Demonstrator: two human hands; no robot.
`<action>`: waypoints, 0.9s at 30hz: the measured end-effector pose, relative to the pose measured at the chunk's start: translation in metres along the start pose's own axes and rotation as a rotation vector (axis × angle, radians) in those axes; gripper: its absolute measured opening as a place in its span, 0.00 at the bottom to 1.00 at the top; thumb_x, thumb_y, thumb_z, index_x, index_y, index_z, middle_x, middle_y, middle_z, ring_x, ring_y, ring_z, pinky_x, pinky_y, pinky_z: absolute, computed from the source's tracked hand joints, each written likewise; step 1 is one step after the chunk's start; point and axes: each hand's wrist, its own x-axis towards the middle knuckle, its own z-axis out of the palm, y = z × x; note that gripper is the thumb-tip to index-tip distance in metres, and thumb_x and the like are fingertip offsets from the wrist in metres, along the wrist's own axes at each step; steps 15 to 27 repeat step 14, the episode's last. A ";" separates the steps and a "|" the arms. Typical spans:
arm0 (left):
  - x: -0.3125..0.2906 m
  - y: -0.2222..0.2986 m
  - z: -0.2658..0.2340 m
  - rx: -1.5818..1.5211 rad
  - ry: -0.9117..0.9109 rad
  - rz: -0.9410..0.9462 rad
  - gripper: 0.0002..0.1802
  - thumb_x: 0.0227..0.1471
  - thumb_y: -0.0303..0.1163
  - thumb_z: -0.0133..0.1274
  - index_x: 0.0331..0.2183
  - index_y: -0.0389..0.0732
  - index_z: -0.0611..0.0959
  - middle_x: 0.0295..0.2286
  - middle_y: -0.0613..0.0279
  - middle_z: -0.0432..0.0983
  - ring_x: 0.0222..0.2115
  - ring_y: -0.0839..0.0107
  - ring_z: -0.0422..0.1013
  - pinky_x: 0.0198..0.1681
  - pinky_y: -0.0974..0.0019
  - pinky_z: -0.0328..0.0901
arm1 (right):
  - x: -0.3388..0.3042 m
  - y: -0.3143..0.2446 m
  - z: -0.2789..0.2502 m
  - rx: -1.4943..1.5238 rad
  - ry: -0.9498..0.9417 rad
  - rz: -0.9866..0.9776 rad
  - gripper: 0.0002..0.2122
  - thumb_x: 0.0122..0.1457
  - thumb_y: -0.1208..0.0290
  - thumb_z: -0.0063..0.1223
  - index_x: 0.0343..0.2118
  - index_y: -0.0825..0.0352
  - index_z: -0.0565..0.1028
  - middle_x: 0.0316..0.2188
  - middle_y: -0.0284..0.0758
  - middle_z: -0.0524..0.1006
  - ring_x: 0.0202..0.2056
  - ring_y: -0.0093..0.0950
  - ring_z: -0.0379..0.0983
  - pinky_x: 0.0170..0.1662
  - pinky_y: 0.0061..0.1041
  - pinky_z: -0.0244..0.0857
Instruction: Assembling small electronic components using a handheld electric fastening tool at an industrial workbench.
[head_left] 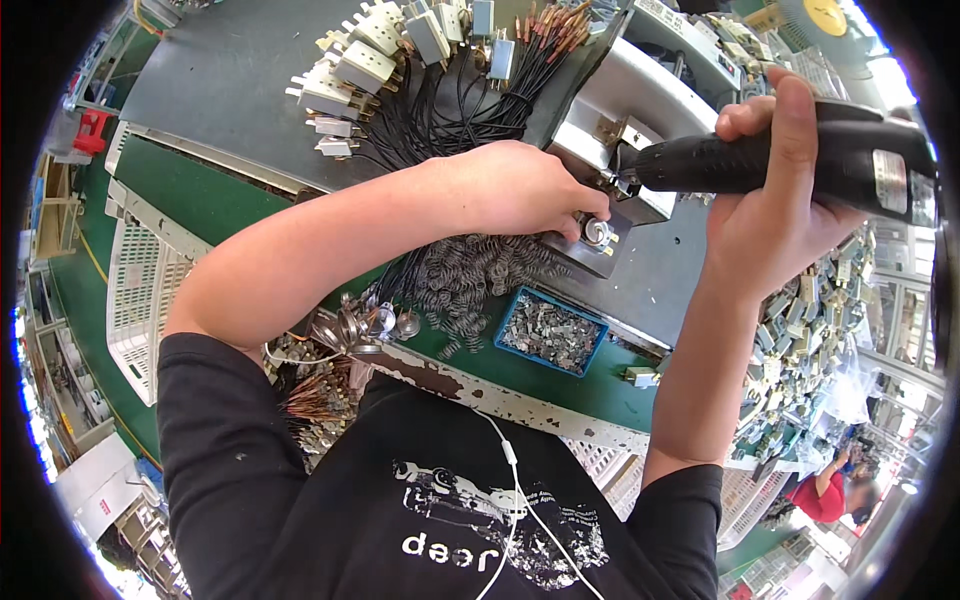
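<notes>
My right hand is wrapped round a black handheld power tool, held level with its tapered nose pointing left. That nose meets a bent metal fixture, where its very tip is hard to make out. My left hand reaches across to the fixture's near left side, fingers curled and closed. Right beside those fingertips sits a small metal part with a round silver top. What the fingers pinch is hidden under them. Black cables with copper-coloured ends lie just beyond my left hand.
White and grey plug-like blocks hang on the cables at the far left. Springs are heaped near my left forearm. A blue tray holds small metal pieces. Many more blocks are piled at right. A white crate stands left.
</notes>
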 end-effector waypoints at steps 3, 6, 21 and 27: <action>0.000 0.000 0.000 -0.014 0.003 -0.001 0.20 0.58 0.44 0.54 0.53 0.58 0.77 0.27 0.57 0.81 0.30 0.54 0.78 0.35 0.53 0.72 | 0.006 0.003 -0.005 0.048 -0.083 0.046 0.15 0.58 0.81 0.60 0.46 0.74 0.68 0.33 0.49 0.80 0.22 0.27 0.75 0.25 0.28 0.70; -0.001 0.000 -0.001 -0.027 0.017 0.007 0.20 0.58 0.44 0.54 0.52 0.58 0.78 0.27 0.58 0.81 0.30 0.54 0.78 0.35 0.54 0.72 | 0.019 0.013 -0.019 0.195 -0.288 0.122 0.24 0.60 0.82 0.56 0.58 0.73 0.62 0.37 0.51 0.79 0.27 0.28 0.75 0.31 0.31 0.71; -0.001 0.002 -0.001 -0.008 0.009 -0.019 0.20 0.58 0.45 0.54 0.52 0.60 0.79 0.28 0.57 0.81 0.31 0.54 0.78 0.37 0.55 0.72 | -0.005 -0.017 0.037 -0.245 0.092 0.195 0.30 0.58 0.75 0.58 0.62 0.71 0.58 0.51 0.48 0.74 0.48 0.37 0.77 0.40 0.30 0.79; -0.001 0.002 -0.001 -0.008 0.009 -0.019 0.20 0.58 0.45 0.54 0.52 0.60 0.79 0.28 0.57 0.81 0.31 0.54 0.78 0.37 0.55 0.72 | -0.005 -0.017 0.037 -0.245 0.092 0.195 0.30 0.58 0.75 0.58 0.62 0.71 0.58 0.51 0.48 0.74 0.48 0.37 0.77 0.40 0.30 0.79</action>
